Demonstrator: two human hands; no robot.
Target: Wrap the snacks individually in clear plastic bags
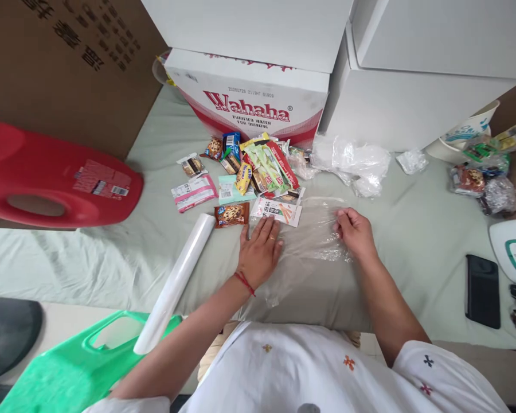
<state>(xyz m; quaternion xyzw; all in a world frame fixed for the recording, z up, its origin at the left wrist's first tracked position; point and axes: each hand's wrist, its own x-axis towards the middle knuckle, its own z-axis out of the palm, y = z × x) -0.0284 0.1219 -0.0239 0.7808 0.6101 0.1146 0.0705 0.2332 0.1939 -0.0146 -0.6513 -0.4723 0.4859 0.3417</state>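
My left hand (260,252) lies with fingers stretched out, its tips on the lower edge of a white snack packet (279,212). A piece of clear plastic film (312,235) is spread on the cloth beside it. My right hand (355,232) pinches the right edge of this film between thumb and fingers. Just left of the white packet lies a brown cookie packet (231,214). Behind it is a heap of small wrapped snacks, with green packets (266,166), a yellow packet (243,178) and a pink and white packet (193,193).
A white plastic roll (176,281) lies to the left, overhanging the front edge. Crumpled clear plastic (352,163) sits behind my right hand. A Wahaha carton (249,97) stands at the back, a red jug (60,178) at left, a black phone (482,291) at right.
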